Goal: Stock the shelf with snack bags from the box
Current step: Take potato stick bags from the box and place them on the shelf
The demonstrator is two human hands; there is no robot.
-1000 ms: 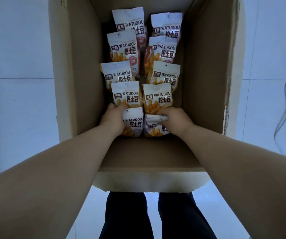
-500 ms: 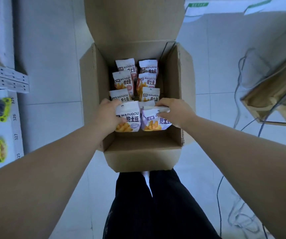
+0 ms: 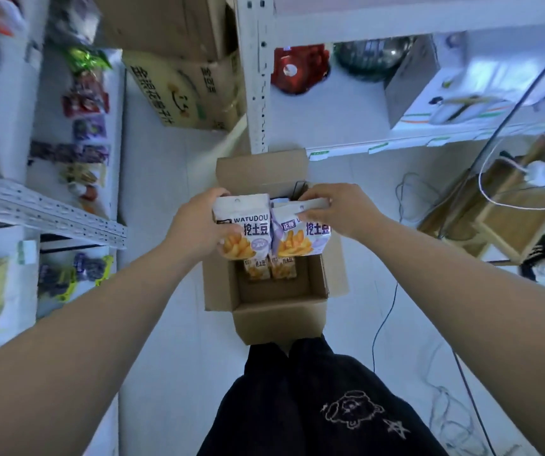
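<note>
1 bag left hand, 1 right hand, 2 visible in box

Tile floor w/ open box, cables, cartons.

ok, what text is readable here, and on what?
"WATUDOU", "挖土豆": left snack bag, held by left hand.
"挖土豆": right snack bag, held by right hand; rest covered or blurred.
Bags in the box: too small.
Printed carton: upside down, blurred.
Shelf labels: unreadable.
</note>
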